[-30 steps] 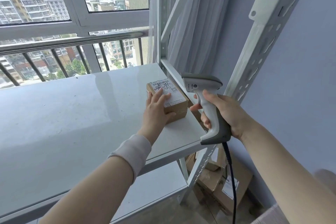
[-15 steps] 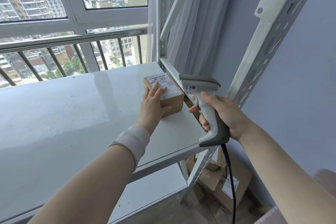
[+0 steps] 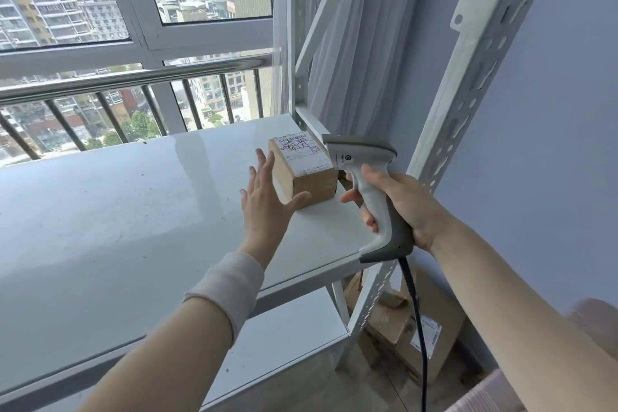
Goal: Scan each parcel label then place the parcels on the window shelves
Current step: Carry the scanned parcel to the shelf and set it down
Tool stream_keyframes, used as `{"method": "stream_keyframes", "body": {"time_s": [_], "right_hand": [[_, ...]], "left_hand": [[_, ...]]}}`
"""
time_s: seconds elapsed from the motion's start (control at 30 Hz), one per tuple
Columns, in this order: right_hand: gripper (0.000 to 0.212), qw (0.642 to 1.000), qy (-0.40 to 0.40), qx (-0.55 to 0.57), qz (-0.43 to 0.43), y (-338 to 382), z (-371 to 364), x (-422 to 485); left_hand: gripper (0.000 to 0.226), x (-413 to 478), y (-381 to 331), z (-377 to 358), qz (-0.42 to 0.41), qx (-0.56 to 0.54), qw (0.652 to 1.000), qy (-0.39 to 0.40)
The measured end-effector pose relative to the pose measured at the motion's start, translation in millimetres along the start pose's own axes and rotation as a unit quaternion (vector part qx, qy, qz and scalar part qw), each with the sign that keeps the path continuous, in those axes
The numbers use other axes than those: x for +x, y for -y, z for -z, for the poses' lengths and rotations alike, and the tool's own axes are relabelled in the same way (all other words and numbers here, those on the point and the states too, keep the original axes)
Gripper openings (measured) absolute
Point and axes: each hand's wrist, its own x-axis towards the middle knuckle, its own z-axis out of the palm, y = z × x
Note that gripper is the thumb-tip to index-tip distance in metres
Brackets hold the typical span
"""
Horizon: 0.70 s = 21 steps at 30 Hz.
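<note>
A small brown cardboard parcel (image 3: 306,174) with a white printed label on top sits at the right end of the white shelf (image 3: 133,211) by the window. My left hand (image 3: 267,201) is flat with straight fingers against the parcel's left side, and holds nothing. My right hand (image 3: 401,207) grips the handle of a grey and white barcode scanner (image 3: 364,177). The scanner's head is just right of the parcel, level with its label. A black cable hangs down from the handle.
A slotted white upright (image 3: 461,104) of the rack stands right of the scanner. A lower shelf (image 3: 284,344) shows beneath. Several cardboard parcels (image 3: 411,331) lie on the floor by the blue wall. A railing (image 3: 133,80) and a curtain (image 3: 344,53) back the shelf.
My left hand has come off the top of the parcel, and now lies flat against its left side. The parcel has slid further back on the shelf. The scanner stayed beside it.
</note>
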Motion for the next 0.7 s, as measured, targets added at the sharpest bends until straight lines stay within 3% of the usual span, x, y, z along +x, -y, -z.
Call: {"method": "stream_keyframes", "body": {"time_s": [0.1,0.2,0.4,0.7], "right_hand": [[0.039,1.0,0.004,-0.008,0.004,-7,-8,-10],[0.04,1.0,-0.001,0.003,0.009,-16,-18,-30],[0.046,0.999,-0.046,0.009,0.003,-32,-31,-114],[0.038,0.972,-0.226,0.068,0.007,-86,-40,-292]], "left_hand": [[0.074,-31,-8,15,0.025,-0.122,0.988,-0.089],[0.056,-64,-20,27,0.071,-0.224,0.967,-0.102],[0.029,-132,-62,38,0.131,-0.348,0.928,0.012],[0.031,-285,-101,34,0.117,-0.356,0.897,0.232]]}}
